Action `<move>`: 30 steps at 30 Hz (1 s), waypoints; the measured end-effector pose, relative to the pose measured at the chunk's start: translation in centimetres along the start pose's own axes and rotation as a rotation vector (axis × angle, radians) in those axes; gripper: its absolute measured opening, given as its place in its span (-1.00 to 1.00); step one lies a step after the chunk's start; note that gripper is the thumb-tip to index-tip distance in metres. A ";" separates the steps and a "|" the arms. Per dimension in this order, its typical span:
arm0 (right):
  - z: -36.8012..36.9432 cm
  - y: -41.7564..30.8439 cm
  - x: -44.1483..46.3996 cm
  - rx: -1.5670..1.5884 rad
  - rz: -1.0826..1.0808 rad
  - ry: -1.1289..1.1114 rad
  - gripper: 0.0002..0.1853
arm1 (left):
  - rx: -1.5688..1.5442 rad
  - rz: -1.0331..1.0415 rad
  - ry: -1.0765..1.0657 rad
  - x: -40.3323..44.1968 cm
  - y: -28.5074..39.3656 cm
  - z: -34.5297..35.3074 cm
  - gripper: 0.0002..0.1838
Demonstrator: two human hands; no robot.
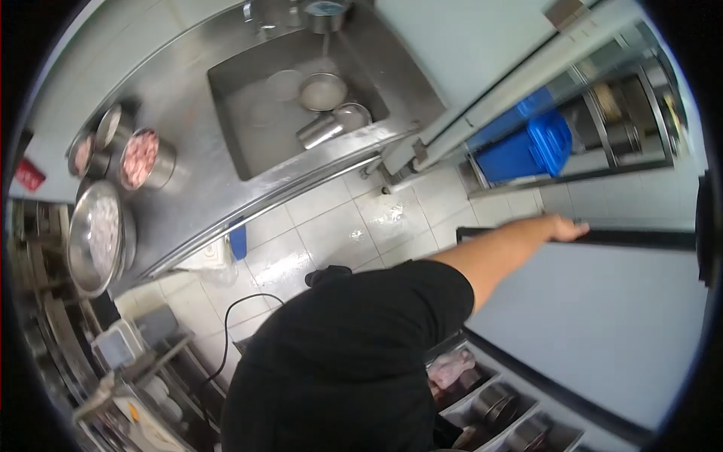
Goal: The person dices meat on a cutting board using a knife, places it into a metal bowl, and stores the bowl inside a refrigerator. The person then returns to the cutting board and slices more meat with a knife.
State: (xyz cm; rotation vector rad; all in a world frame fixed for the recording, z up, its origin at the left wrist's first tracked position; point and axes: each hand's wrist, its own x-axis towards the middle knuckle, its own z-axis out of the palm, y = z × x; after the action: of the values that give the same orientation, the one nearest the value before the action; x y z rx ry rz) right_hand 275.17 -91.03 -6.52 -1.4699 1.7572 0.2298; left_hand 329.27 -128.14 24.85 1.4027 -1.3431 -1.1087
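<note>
My right arm reaches out to the right, and my right hand [566, 228] is closed over the dark-trimmed edge of a large pale grey lid [595, 309], which stands raised. The lid looks like that of a chest freezer. Below it, white-walled compartments hold metal pots [496, 404] and a piece of raw meat [450, 369], partly hidden by my body. My left hand is out of view.
Water runs into a steel sink [233, 143] holding bowls and a metal container [320, 131]. On the counter stand a pot of cut meat [141, 158] and a large steel bowl [96, 237]. A blue bin [520, 151] sits on a shelf; a black cable [226, 331] crosses the tiled floor.
</note>
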 end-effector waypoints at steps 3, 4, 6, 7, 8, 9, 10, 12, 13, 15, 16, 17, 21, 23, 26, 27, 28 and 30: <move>-1.8 -1.2 -1.6 -0.012 0.025 -0.058 -0.45 | -0.078 0.069 0.004 2.0 0.8 -0.1 -0.07; -2.3 -1.2 -2.5 -0.006 0.033 -0.056 -0.46 | -0.107 0.114 -0.031 3.5 1.1 -0.6 -0.06; -3.0 -1.3 -4.2 0.032 0.045 -0.038 -0.50 | -0.092 0.160 -0.074 3.5 3.8 -1.6 -0.05; -3.0 -1.3 -5.0 0.057 0.045 -0.022 -0.51 | -0.105 0.197 -0.051 7.7 3.5 -0.1 -0.04; -2.7 -1.1 -5.9 0.083 0.048 -0.004 -0.53 | -0.112 0.197 -0.074 9.3 4.2 1.2 -0.02; -2.3 -0.9 -6.7 0.118 0.056 0.019 -0.55 | -0.141 0.172 -0.098 9.5 4.8 1.2 -0.01; -1.7 -0.4 -7.2 0.165 0.073 0.046 -0.56 | -0.183 0.135 -0.125 10.1 5.3 2.2 0.01; 0.2 -0.4 -7.7 0.328 0.137 0.091 -0.59 | -0.275 0.058 -0.156 11.4 4.0 2.2 0.05; 1.8 0.8 -7.0 0.574 0.240 0.101 -0.64 | -0.262 0.008 -0.220 9.6 3.5 0.8 0.04; 4.2 -1.4 -7.1 0.425 0.048 0.198 -0.66 | -0.318 0.147 -0.235 13.0 0.1 1.5 -0.11; 4.8 -2.7 -7.6 0.395 0.038 0.173 -0.68 | -0.296 0.198 -0.328 12.2 0.1 0.5 -0.12; 5.6 -4.1 -7.8 0.377 0.023 0.149 -0.69 | -0.323 0.203 -0.323 11.5 0.1 0.6 -0.14; 9.5 -2.1 -7.9 0.079 0.008 0.189 -0.62 | -0.609 0.285 -0.058 4.3 -2.2 2.9 -0.20; 11.8 -0.5 -9.9 0.146 0.191 0.146 -0.59 | -0.794 0.222 -0.067 -1.0 -6.2 2.1 -0.22; 14.9 3.5 -13.4 0.441 0.401 0.068 -0.57 | -0.697 -0.053 -0.170 -5.1 -14.9 3.6 -0.23; 17.0 6.0 -13.5 0.519 0.462 0.064 -0.55 | -0.602 -0.105 -0.169 -6.3 -19.2 5.7 -0.23; 17.9 6.7 -15.3 0.621 0.533 0.070 -0.53 | -0.606 -0.276 -0.148 -7.9 -23.0 6.8 -0.22; 19.9 7.7 -18.8 0.769 0.599 0.127 -0.57 | -0.493 -0.370 -0.255 -10.3 -32.7 9.6 -0.30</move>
State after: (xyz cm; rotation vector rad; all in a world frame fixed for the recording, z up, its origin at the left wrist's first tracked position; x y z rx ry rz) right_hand 277.32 -62.86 -9.47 -0.4067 2.0280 -0.2301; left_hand 326.93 -116.80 -8.85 1.1866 -0.8967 -1.7754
